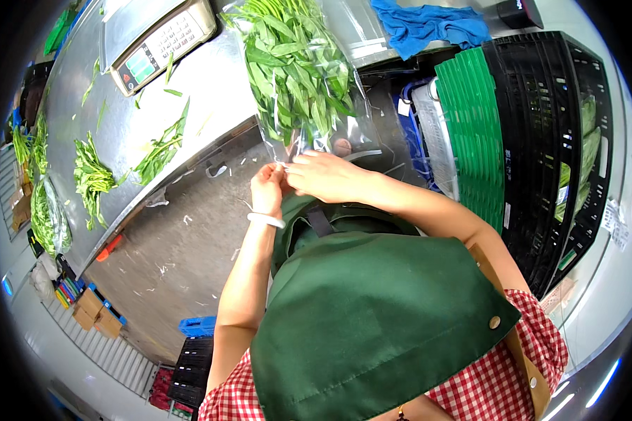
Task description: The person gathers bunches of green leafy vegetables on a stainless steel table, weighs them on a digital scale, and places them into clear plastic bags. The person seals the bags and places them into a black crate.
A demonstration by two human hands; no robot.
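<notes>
A clear plastic bag (366,129) filled with long-leaved greens (295,73) lies over the front edge of the steel table, its near end hanging towards me. At that near end my left hand (267,187) pinches the film between thumb and fingers. My right hand (329,178) is right beside it, fingers bent onto the same gathered film. The fingertips meet, and what lies between them is partly hidden. Leaf tips reach down inside the bag to just above my hands. The stems point away at the top of the view.
On the steel table (63,173) are a digital scale (160,44), loose green sprigs (163,150) and a small bunch (92,179). A blue cloth (432,26) lies at the back right. Stacked green crates (471,131) and black crates (526,158) stand close on my right.
</notes>
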